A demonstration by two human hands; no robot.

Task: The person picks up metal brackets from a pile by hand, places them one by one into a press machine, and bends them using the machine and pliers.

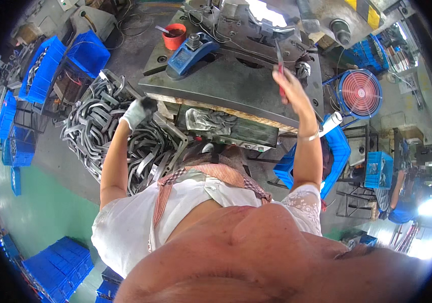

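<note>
My left hand [136,113], in a white glove, reaches down to a big heap of bent grey metal brackets [94,126] at my left and grips one of them. My right hand [289,83], bare, is raised over the dark steel press table [226,83] and holds red-handled tongs [280,68] that point up toward the press tooling [256,28]. A bracelet circles my right wrist.
A blue control box [190,53] and a red cup [174,35] sit on the press table. Blue crates [49,65] stand at far left, more at lower left and right. A red fan [360,93] is at right. Another person [403,197] works at far right.
</note>
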